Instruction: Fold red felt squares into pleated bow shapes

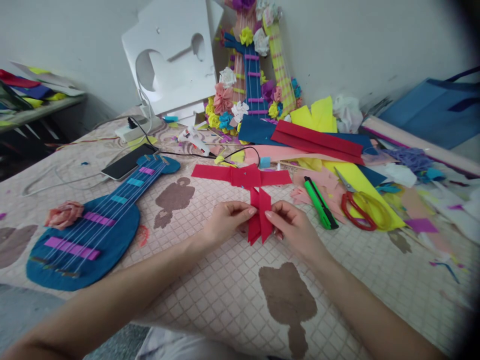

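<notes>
Between my two hands is a folded red paper strip (264,215), upright, with its layers parted at the lower end. My left hand (228,220) pinches its left side between thumb and fingers. On the other side my right hand (292,225) pinches the right layer, fingertips partly hidden behind it. Just beyond lies a flat red paper piece (243,176) with a wider middle and arms to both sides. A green box cutter (320,202) rests right of my right hand, and scissors (360,207) with red and yellow handles lie farther right.
A blue paper guitar (92,225) with a pink flower lies at left, near a phone (129,162). A white glue gun (194,140) and its cable sit behind. Decorated paper guitars (255,85) lean on the wall. Red folded paper (318,142) and scraps cover the right side.
</notes>
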Available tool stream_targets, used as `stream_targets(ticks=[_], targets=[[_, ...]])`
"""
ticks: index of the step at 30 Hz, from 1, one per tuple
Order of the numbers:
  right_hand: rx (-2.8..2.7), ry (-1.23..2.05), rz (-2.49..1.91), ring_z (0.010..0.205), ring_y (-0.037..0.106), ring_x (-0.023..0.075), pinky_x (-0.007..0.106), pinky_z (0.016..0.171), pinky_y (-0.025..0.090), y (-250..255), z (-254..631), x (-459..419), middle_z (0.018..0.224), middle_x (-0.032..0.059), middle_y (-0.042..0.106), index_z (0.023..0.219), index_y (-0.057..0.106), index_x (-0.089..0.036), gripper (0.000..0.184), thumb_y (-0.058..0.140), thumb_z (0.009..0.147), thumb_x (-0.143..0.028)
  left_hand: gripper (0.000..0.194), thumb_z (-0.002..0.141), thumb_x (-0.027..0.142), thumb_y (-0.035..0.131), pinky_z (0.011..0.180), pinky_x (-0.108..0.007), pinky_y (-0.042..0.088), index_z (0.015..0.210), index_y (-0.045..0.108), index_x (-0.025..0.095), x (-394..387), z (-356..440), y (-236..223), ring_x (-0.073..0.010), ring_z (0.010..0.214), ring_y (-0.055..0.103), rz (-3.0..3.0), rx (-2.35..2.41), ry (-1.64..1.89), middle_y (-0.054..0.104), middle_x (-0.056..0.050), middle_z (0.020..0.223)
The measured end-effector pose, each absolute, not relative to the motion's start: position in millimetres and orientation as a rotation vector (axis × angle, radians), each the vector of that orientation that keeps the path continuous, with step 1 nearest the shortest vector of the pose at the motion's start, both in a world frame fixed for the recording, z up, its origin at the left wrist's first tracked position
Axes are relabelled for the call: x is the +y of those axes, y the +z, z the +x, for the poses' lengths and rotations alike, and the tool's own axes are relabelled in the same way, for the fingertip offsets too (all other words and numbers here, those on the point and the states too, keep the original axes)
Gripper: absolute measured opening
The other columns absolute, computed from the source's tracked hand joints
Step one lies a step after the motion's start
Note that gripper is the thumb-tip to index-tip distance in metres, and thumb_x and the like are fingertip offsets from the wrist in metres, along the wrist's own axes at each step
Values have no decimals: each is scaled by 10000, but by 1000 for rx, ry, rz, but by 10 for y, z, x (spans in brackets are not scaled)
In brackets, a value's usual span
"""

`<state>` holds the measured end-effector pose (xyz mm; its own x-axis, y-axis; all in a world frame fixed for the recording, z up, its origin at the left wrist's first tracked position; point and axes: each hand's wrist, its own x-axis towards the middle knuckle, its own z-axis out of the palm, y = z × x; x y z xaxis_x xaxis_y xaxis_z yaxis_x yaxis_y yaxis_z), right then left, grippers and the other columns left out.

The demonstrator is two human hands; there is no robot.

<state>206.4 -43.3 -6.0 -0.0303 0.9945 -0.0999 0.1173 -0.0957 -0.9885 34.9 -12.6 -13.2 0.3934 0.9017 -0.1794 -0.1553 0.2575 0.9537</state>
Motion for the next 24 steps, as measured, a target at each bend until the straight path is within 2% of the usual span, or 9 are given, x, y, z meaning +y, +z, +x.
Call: stream_targets(ticks=[4,8,13,17,24], targets=[[-1102,1280,-1335,441,377,68,209,379,295,-23,2097,-407,555,-68,432,718,511,-205,298,693,719,-442,283,648,253,767,517,-192,412,823,584,128,-113,340,-159,-65,542,522,977,861,879,596,21,668],[-1148,1319,-1326,428,360,63,207,372,288,-15,2101,-415,537,-70,420,709,507,-204,289,674,744,-437,430,620,238,793,491,-186,425,912,487,157,-118,343,-155,-72,533,548,891,844,870,607,29,704],[-1218,1290,-1384,404,351,67,224,371,270,-29,2113,-435,521,-67,454,687,497,-210,278,639,773,-433,502,598,254,812,510,-192,437,950,466,164,-120,346,-143,-78,548,568,871,845,858,612,24,724],[-1237,1277,-1405,395,352,72,227,370,256,-55,2124,-432,507,-70,456,679,488,-215,272,631,781,-423,440,612,290,807,496,-190,419,883,485,160,-121,353,-154,-66,515,535,907,838,858,588,42,669],[-1294,1263,-1410,408,346,72,226,375,254,-30,2121,-438,517,-71,432,677,482,-215,270,620,794,-414,292,708,348,734,445,-163,291,772,533,147,-123,367,-170,-33,461,431,933,897,871,517,57,573]])
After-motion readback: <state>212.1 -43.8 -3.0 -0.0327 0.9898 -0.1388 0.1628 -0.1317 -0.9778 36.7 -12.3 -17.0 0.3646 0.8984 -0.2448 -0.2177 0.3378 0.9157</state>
